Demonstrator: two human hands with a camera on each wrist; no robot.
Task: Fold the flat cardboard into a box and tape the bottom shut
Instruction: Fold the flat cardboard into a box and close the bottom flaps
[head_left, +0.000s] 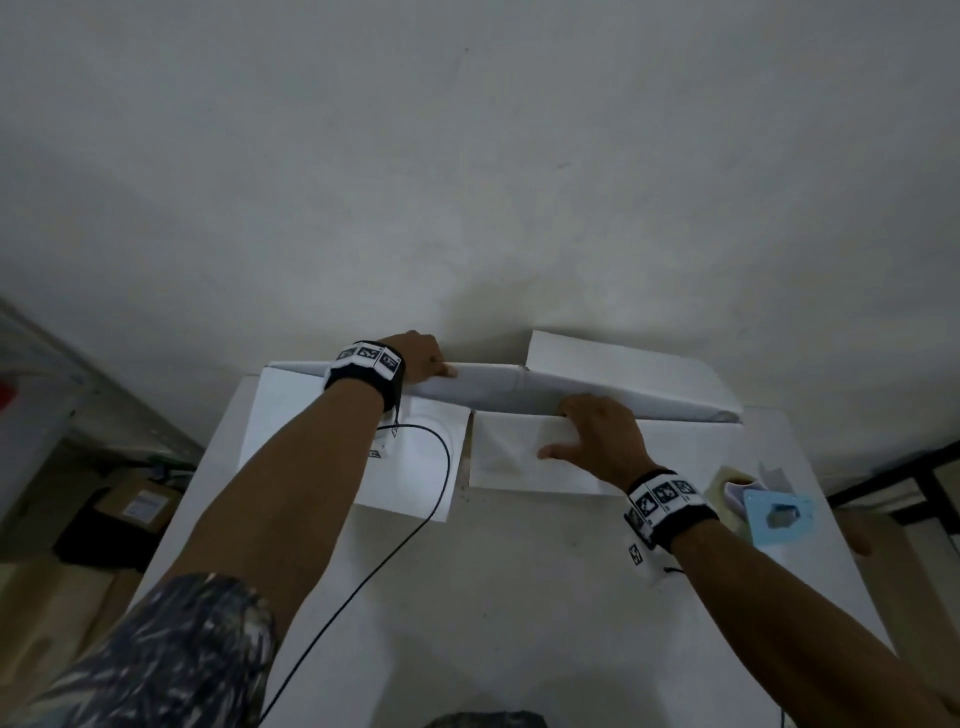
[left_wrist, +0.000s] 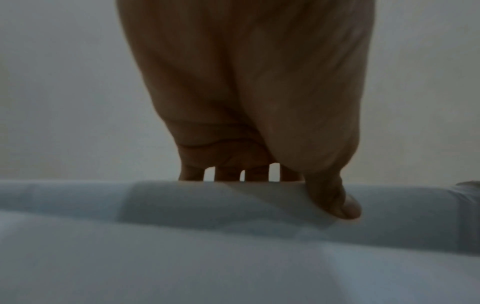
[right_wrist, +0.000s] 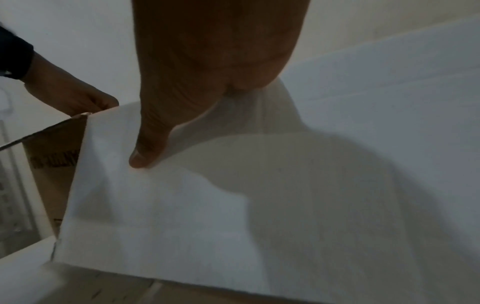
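A white cardboard blank (head_left: 519, 387) lies partly opened across the far end of the white table (head_left: 519, 597), against the wall. My left hand (head_left: 434, 364) grips its raised far edge, thumb (left_wrist: 337, 201) on the front and fingers hooked behind it. My right hand (head_left: 576, 431) holds the near panel's upper edge; its fingers are tucked into the opening and its thumb (right_wrist: 148, 148) presses on the near flap (right_wrist: 182, 216). A second near flap (head_left: 405, 467) lies flat under my left forearm. One far flap (head_left: 597, 358) stands up by the wall.
A blue tape dispenser (head_left: 779, 514) sits at the table's right edge, beside a pale roll (head_left: 732, 483). A black cable (head_left: 415, 519) trails from my left wrist across the table. A brown box (head_left: 135, 506) stands on the floor to the left.
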